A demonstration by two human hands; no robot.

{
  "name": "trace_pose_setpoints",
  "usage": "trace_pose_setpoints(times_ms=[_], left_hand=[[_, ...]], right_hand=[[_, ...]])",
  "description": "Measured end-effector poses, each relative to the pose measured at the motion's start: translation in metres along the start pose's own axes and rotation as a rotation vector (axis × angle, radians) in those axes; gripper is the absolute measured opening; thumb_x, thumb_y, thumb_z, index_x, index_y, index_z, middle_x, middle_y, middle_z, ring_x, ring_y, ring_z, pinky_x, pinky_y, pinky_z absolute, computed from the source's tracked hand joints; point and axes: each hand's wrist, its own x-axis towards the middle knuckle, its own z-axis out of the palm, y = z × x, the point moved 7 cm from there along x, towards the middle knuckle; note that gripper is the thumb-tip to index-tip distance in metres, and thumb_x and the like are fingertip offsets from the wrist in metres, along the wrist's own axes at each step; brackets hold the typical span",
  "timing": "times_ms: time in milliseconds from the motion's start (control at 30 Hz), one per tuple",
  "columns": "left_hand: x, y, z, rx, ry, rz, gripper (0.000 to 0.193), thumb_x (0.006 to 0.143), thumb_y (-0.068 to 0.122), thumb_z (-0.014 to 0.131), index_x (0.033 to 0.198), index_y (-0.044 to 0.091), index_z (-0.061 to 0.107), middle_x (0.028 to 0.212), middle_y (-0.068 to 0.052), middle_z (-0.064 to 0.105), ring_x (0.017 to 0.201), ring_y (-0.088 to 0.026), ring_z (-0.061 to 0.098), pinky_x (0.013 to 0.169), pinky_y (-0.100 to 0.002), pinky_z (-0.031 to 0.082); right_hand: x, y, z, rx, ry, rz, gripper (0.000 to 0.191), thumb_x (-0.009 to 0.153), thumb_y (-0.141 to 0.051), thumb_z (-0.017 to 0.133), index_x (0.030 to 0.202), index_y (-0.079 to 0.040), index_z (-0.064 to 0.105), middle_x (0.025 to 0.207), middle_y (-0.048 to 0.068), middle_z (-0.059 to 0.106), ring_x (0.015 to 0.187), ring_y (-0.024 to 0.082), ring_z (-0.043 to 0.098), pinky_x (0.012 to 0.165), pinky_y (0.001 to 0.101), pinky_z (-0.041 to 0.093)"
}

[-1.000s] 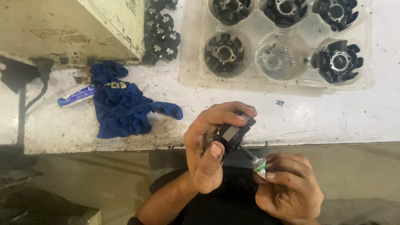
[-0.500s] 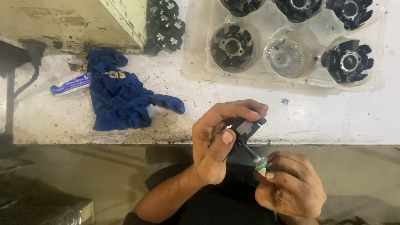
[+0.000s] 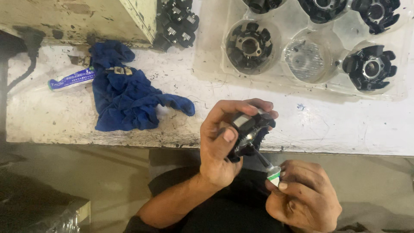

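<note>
Hands work just below the front edge of the white bench (image 3: 129, 112), and I take this bench as the landmark for all places. Left hand (image 3: 222, 146) is closed around a black round part (image 3: 248, 131) with a shiny metal piece on its top; the thumb lies across the near side and the fingers curl over the far side, so the part is held at the bench edge, partly over it. Right hand (image 3: 302, 198) is lower, off the bench and nearer to the body, and it is closed on a small applicator with a green and white collar (image 3: 274, 174). Its thin dark nozzle points up and to the left and reaches the underside of the black part; I cannot tell if it really touches.

On the bench, at the far right, lies a clear plastic tray (image 3: 401, 92) with round pockets. Several pockets hold black parts of the same kind, and one middle pocket shows only clear plastic. To the left on the bench lies a crumpled blue cloth (image 3: 125, 101), and a small blue and white tube (image 3: 71, 80) lies touching its left side. At the far edge, beside a cream box (image 3: 77, 19), stands a pile of more black parts (image 3: 177, 23).
</note>
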Motion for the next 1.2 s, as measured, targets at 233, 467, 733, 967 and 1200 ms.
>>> trace_pose_setpoints(times_ms=[233, 467, 733, 967, 1200], left_hand=[[-0.006, -0.026, -0.006, -0.467, 0.327, -0.184, 0.054, 0.095, 0.04, 0.059, 0.136, 0.005, 0.052, 0.132, -0.024, 0.059, 0.123, -0.044, 0.063, 0.103, -0.06, 0.053], [-0.009, -0.032, -0.007, -0.509, 0.449, -0.289, 0.051, 0.093, 0.041, 0.06, 0.129, 0.006, 0.057, 0.127, -0.024, 0.062, 0.117, -0.045, 0.064, 0.099, -0.058, 0.055], [-0.017, -0.041, 0.0, -0.611, 0.419, -0.383, 0.046, 0.094, 0.039, 0.058, 0.126, 0.005, 0.06, 0.127, -0.023, 0.062, 0.117, -0.043, 0.064, 0.098, -0.055, 0.056], [-0.02, -0.046, -0.003, -0.631, 0.471, -0.434, 0.045, 0.093, 0.038, 0.058, 0.123, 0.004, 0.061, 0.125, -0.023, 0.064, 0.114, -0.043, 0.065, 0.096, -0.054, 0.056], [-0.021, -0.05, -0.004, -0.631, 0.483, -0.451, 0.046, 0.094, 0.039, 0.056, 0.121, 0.003, 0.062, 0.124, -0.025, 0.063, 0.111, -0.044, 0.065, 0.095, -0.054, 0.057]], right_hand=[[0.011, 0.011, 0.002, 0.286, 0.259, 0.138, 0.029, 0.075, -0.004, 0.081, 0.092, -0.006, 0.057, 0.084, 0.009, 0.068, 0.081, 0.019, 0.072, 0.065, 0.0294, 0.062], [-0.008, 0.024, 0.004, 0.376, 0.294, 0.212, 0.037, 0.086, -0.005, 0.09, 0.101, -0.007, 0.057, 0.091, 0.009, 0.067, 0.089, 0.02, 0.071, 0.079, 0.0295, 0.063], [0.002, 0.004, -0.001, 0.017, 0.147, 0.016, 0.037, 0.074, 0.001, 0.081, 0.098, -0.008, 0.055, 0.09, 0.01, 0.066, 0.088, 0.024, 0.071, 0.076, 0.0339, 0.061], [-0.006, 0.005, -0.003, -0.048, 0.038, 0.018, 0.037, 0.077, 0.004, 0.08, 0.1, -0.012, 0.056, 0.094, 0.008, 0.067, 0.093, 0.023, 0.072, 0.071, 0.0283, 0.059], [-0.002, 0.005, -0.008, 0.069, 0.028, 0.074, 0.037, 0.072, 0.001, 0.082, 0.096, -0.012, 0.057, 0.091, 0.007, 0.067, 0.089, 0.023, 0.072, 0.075, 0.0331, 0.061]])
